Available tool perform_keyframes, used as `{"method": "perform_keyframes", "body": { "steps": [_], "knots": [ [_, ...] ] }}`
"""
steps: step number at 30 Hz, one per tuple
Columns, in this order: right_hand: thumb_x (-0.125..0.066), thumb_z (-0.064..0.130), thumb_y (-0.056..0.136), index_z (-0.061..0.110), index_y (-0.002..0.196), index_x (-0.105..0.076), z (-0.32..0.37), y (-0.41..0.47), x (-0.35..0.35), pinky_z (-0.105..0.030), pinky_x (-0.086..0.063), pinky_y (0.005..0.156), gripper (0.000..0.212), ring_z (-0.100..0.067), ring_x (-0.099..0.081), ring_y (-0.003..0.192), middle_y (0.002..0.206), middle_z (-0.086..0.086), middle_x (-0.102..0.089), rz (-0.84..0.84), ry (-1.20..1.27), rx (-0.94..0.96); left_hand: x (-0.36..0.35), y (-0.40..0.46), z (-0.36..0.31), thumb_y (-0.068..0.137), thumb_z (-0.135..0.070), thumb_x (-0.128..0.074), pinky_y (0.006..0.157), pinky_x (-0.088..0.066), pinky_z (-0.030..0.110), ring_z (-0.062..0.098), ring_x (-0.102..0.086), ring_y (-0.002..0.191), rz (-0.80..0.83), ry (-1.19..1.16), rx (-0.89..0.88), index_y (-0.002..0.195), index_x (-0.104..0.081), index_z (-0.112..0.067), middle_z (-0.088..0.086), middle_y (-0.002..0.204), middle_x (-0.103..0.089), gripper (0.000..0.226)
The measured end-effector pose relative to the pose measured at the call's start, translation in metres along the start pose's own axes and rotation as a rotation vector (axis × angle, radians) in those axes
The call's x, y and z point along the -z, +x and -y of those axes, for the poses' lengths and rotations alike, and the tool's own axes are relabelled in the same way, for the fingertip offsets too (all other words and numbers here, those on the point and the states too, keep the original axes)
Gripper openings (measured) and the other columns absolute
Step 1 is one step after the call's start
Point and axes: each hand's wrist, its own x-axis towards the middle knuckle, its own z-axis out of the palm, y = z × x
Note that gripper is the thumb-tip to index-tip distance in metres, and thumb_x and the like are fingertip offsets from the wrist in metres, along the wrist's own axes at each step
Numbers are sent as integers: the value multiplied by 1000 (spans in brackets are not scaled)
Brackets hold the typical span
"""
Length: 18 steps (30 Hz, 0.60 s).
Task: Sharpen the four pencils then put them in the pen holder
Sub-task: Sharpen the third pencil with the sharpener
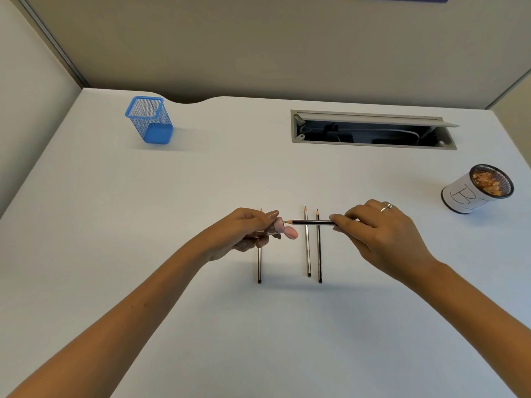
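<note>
Left hand (253, 228): grip grasps pink sharpener (280, 226), opening facing right.
Right hand (382, 234): grip pinches pencil (311, 222) level, tip aimed at it.
Counter (201, 196): three spare pencils (307, 245) parallel; pen holder (149, 120) stands empty.

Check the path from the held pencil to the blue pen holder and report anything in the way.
Nothing visible blocks it. The pencil in the right hand has bare desk between it and the blue pen holder, far left; its mouth looks open.

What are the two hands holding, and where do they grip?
The left hand pinches a pink sharpener by its body; the right hand holds a pencil near its blunt end.
</note>
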Motion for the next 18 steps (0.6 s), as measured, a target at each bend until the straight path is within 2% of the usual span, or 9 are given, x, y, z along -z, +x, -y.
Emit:
{"method": "perform_keyframes", "body": {
  "steps": [2, 5, 10, 13, 14, 16, 18],
  "knots": [
    [-61, 17, 90, 10, 96, -72, 0, 1, 1, -31, -42, 50, 14, -27, -52, 57, 72, -5, -65, -10, -11, 10, 0, 0, -1, 99, -48, -48, 43, -26, 15, 6, -46, 60, -11, -14, 14, 93, -73, -20, -1, 116, -73, 38],
    [-64, 15, 88, 11, 96, -73, 0, 1, 1, -32, -41, 52, 12, -28, -52, 57, 72, -5, -65, -19, -30, 20, 0, -1, -2, 98, -49, -48, 43, -24, 16, 9, -43, 61, 1, -16, 21, 90, -73, -23, 2, 121, -71, 37],
    [-69, 2, 82, 11, 97, -74, 5, 2, -1, -31, -39, 57, 18, -26, -58, 62, 78, -5, -69, -81, -71, 80, -7, 2, -5, 96, -50, -52, 43, -23, 16, 14, -38, 62, 62, -19, 93, 88, -69, -21, 3, 117, -73, 35],
    [-67, 8, 85, 12, 89, -73, 8, 7, -1, -30, -38, 55, 8, -25, -57, 60, 77, -1, -70, -83, -21, 71, -12, 1, -4, 99, -44, -50, 44, -23, 16, 9, -43, 60, 84, -35, 103, 85, -68, -22, 2, 117, -73, 32],
    [-65, 12, 86, 13, 87, -72, 10, 8, -1, -29, -38, 53, 7, -25, -56, 58, 74, 0, -69, -52, -10, 50, -14, 0, -4, 99, -41, -51, 45, -25, 16, 10, -44, 61, 59, -12, 80, 86, -67, -18, -1, 113, -74, 31],
    [-61, 19, 88, 16, 85, -71, 14, 8, -2, -27, -38, 51, 11, -25, -56, 56, 69, 2, -66, 63, 30, -26, -17, -1, 0, 98, -37, -56, 51, -32, 13, 9, -45, 64, -67, 151, 15, 88, -63, -9, -14, 92, -74, 30],
    [-58, 25, 90, 19, 87, -70, 18, 8, -4, -25, -38, 50, 15, -25, -60, 60, 69, 4, -64, 240, 139, -169, -21, 0, 9, 92, -32, -67, 59, -36, 14, 6, -45, 65, -253, 394, -89, 88, -62, -10, -17, 75, -62, 23]
  ]
}}
